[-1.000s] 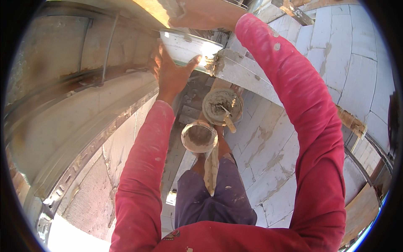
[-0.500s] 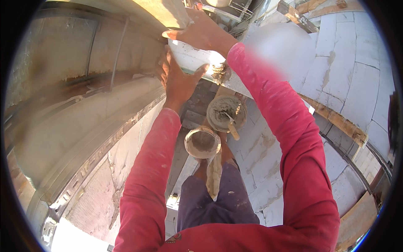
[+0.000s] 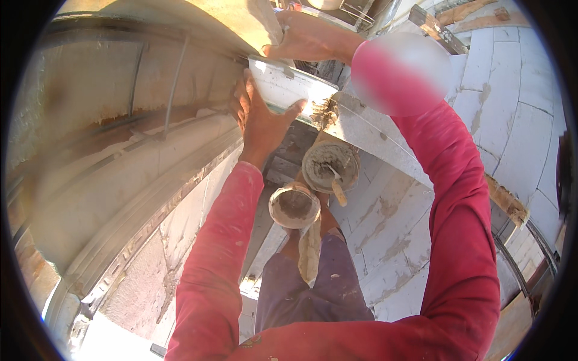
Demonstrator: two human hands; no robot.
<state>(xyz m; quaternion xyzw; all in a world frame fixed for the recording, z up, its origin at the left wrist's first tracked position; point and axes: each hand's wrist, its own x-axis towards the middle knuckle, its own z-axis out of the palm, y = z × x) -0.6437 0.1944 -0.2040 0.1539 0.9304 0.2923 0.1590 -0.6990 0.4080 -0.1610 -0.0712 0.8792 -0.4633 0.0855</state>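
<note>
A long white slab (image 3: 283, 87) lies at the far middle, its left end against the beige wall. My left hand (image 3: 260, 123) touches the slab's near side by that end, thumb and fingers spread apart. Beyond the slab, my right hand (image 3: 307, 36) reaches to the end of a yellowish panel (image 3: 235, 24). Its thumb points left, apart from the rest, near the slab's far corner; the other fingers are partly hidden. Rough mortar (image 3: 325, 113) clings to the slab's right end.
Below the slab stand a bucket of grey mortar (image 3: 313, 157) with a wooden-handled trowel (image 3: 339, 191) in it, and a smaller bucket (image 3: 294, 206) near my legs. A pale block wall (image 3: 481, 108) rises at the right, with a timber piece (image 3: 507, 201) beside it.
My right hand has moved right and away from the slab's far edge, its elbow swinging outward. My left hand stays at the slab's near side. The view has shifted slightly.
</note>
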